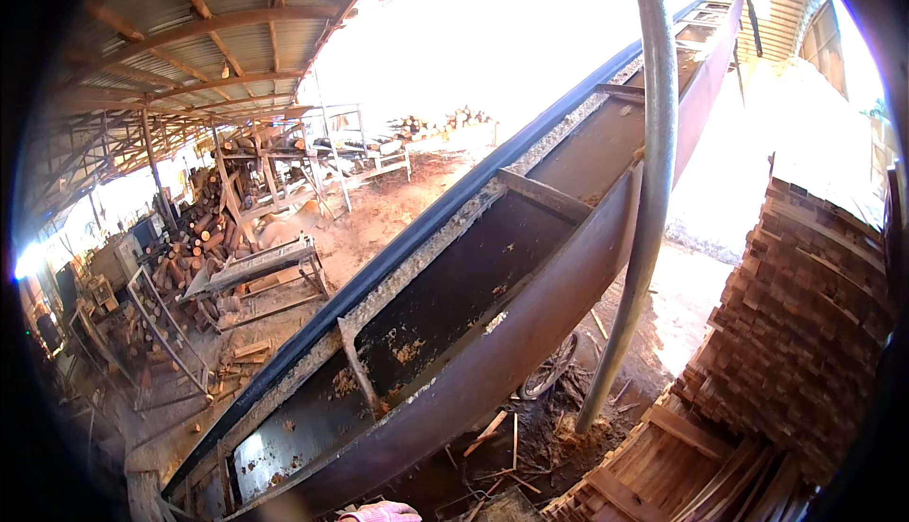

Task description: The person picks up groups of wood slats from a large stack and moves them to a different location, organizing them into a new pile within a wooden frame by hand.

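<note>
Only a sliver of one hand in a pink glove (383, 513) shows at the bottom edge, near the lower end of a long rusty metal conveyor trough (492, 333). Which hand it is cannot be told, and what it holds is cut off. The trough slopes up toward the top right, with a black belt (426, 224) along its left side and sawdust stuck to its floor. A grey metal pole (644, 210) stands just right of the trough.
A tall stack of sawn wooden boards (795, 333) rises at the right. Logs (199, 229) and metal sawing frames (256, 271) fill the shed at the left. Wood scraps and a wheel (549, 371) lie on the sawdust floor beneath the trough.
</note>
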`<state>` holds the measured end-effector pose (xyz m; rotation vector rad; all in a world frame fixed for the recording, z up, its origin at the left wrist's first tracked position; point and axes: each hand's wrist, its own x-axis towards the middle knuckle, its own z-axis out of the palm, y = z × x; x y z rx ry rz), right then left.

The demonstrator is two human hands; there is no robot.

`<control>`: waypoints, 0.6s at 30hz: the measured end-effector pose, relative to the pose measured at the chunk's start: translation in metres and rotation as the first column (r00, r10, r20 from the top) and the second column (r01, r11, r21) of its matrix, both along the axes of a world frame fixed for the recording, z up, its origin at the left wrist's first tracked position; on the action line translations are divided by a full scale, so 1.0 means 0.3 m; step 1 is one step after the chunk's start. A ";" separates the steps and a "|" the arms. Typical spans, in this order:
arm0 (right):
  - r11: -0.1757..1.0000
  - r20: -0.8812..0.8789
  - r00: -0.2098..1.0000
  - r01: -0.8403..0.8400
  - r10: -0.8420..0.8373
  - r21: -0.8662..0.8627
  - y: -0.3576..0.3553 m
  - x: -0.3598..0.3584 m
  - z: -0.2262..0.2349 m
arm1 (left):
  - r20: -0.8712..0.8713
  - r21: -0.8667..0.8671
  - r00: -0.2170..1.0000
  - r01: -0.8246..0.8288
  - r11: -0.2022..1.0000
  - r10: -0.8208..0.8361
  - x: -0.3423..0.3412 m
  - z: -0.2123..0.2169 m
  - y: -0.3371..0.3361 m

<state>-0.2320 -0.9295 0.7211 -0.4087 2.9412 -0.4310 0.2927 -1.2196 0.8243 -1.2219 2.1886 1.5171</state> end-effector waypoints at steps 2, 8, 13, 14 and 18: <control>1.000 0.001 1.000 -0.014 0.014 -0.017 -0.025 -0.011 0.029 | -0.018 -0.107 0.998 0.055 0.993 -0.057 -0.023 -0.038 -0.023; 0.997 0.019 0.998 -0.062 0.063 -0.037 -0.084 -0.048 0.075 | 0.046 -0.078 0.997 0.066 0.995 -0.062 -0.182 0.017 -0.005; 0.993 0.043 0.994 -0.101 0.103 -0.063 -0.146 -0.089 0.120 | -0.068 -0.099 0.997 0.037 0.994 -0.044 -0.322 -0.084 0.046; 0.993 0.045 0.993 -0.106 0.108 -0.056 -0.152 -0.099 0.126 | -0.029 -0.085 0.999 0.034 0.996 -0.036 -0.376 -0.057 0.064; 0.991 0.063 0.990 -0.122 0.125 -0.059 -0.189 -0.114 0.158 | -0.100 -0.106 0.991 0.079 0.991 -0.090 -0.474 -0.119 0.101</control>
